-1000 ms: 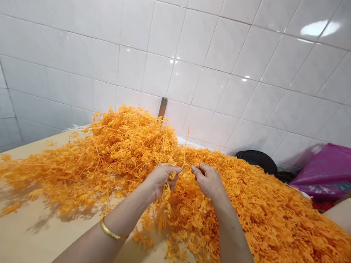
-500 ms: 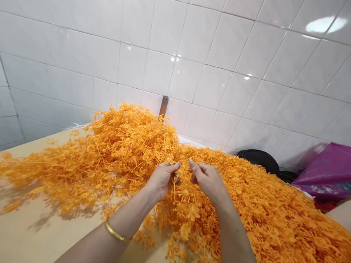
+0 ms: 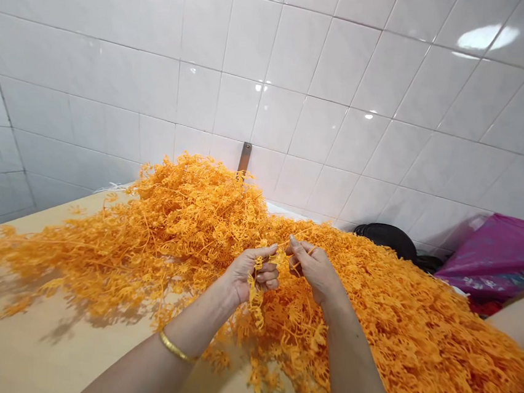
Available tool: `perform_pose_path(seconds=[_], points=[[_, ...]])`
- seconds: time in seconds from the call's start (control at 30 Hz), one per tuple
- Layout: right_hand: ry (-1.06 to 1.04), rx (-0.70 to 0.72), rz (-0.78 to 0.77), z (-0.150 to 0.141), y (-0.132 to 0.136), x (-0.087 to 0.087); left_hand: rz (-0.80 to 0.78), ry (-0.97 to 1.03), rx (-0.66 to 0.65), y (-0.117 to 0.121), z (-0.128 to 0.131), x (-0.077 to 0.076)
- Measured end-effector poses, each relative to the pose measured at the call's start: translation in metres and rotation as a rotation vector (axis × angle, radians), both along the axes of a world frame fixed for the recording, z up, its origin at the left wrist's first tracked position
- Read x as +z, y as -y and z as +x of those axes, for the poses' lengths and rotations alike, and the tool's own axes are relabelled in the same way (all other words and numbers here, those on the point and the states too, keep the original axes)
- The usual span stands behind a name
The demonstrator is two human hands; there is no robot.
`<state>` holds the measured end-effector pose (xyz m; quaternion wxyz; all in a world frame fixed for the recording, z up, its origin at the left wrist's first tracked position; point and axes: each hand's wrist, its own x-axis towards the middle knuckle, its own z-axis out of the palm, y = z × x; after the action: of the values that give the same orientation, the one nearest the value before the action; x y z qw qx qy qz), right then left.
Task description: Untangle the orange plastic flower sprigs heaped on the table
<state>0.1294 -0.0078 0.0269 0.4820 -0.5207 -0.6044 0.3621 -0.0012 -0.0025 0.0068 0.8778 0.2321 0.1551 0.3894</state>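
Observation:
A large heap of orange plastic sprigs (image 3: 185, 226) covers most of the pale wooden table (image 3: 11, 345). Both hands meet above the heap's middle. My left hand (image 3: 252, 273) has its fingers curled round a small sprig (image 3: 256, 298) that dangles below the palm. A gold bangle circles the left wrist (image 3: 176, 350). My right hand (image 3: 313, 266) pinches the thin orange stem of the same sprig with fingertips pressed together, almost touching the left fingers.
White tiled walls (image 3: 302, 70) stand behind and to the left. A metal bracket (image 3: 245, 156) sticks up behind the heap. At the back right lie a black round object (image 3: 385, 236) and a magenta plastic bag (image 3: 500, 253). A pale edge (image 3: 523, 320) shows far right.
My left hand has turned palm up, its fingers curling round a sprig that now hangs from it. My right hand moved slightly closer, still pinching the stem.

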Motion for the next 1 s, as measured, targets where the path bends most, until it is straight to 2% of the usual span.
perform_pose_path(seconds=[0.1, 0.17, 0.27, 0.37, 0.47, 0.6, 0.7, 0.8, 0.9, 1.0], points=[[0.239, -0.171, 0.051, 0.001, -0.001, 0.000, 0.006, 0.162, -0.029, 0.001, 0.001, 0.002], [0.339, -0.243, 0.062, 0.002, -0.001, 0.001, 0.000, 0.191, 0.063, 0.001, 0.003, 0.003], [0.233, -0.263, 0.074, 0.004, 0.003, 0.005, -0.025, 0.126, 0.257, -0.001, 0.003, 0.004], [0.141, -0.311, 0.223, 0.001, 0.012, 0.012, -0.030, 0.012, 0.403, -0.004, 0.003, 0.004], [0.214, -0.242, 0.348, -0.010, 0.023, 0.020, -0.038, -0.106, 0.471, -0.003, 0.004, 0.003], [0.295, -0.191, 0.412, -0.025, 0.027, 0.020, -0.032, -0.146, 0.479, 0.000, 0.009, 0.001], [0.319, -0.168, 0.341, -0.026, 0.019, 0.012, 0.002, -0.118, 0.459, 0.000, 0.011, -0.001], [0.295, -0.045, 0.252, -0.020, 0.012, 0.006, 0.033, -0.119, 0.453, -0.001, 0.012, -0.005], [0.266, 0.011, 0.253, -0.018, 0.010, 0.004, 0.072, -0.135, 0.474, -0.002, 0.012, -0.008], [0.234, -0.007, 0.276, -0.022, 0.012, 0.006, 0.119, -0.154, 0.470, -0.002, 0.014, -0.010]])
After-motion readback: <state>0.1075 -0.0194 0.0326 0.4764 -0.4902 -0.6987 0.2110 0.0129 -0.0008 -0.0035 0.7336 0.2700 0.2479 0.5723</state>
